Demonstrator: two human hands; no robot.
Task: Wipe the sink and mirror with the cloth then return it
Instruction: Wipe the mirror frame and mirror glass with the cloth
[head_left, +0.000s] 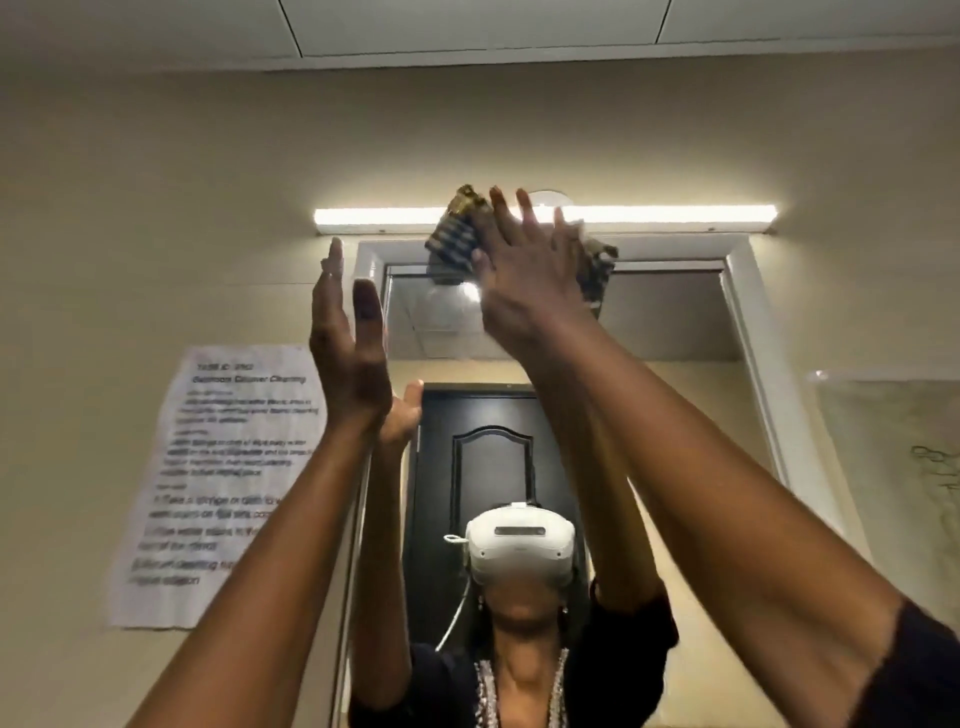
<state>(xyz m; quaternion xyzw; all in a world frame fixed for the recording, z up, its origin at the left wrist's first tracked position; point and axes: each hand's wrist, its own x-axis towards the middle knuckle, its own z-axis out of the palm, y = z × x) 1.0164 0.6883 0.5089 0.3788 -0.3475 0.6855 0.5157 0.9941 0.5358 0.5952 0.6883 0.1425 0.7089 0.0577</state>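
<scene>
A white-framed mirror (670, 312) hangs on the wall ahead and fills the middle of the view. My right hand (524, 270) is raised to its top edge and presses a dark checked cloth (454, 241) flat against the glass and frame, fingers spread over it. Part of the cloth sticks out on the right of the hand. My left hand (350, 353) is held up beside the mirror's left frame, fingers straight and apart, holding nothing. The sink is out of view. The mirror reflects a person with a white headset and both raised arms.
A lit tube lamp (675, 215) runs along the wall just above the mirror. A printed paper sheet (208, 483) is taped to the wall on the left. Another pale sheet (904, 467) hangs at the right edge. A dark door shows in the reflection.
</scene>
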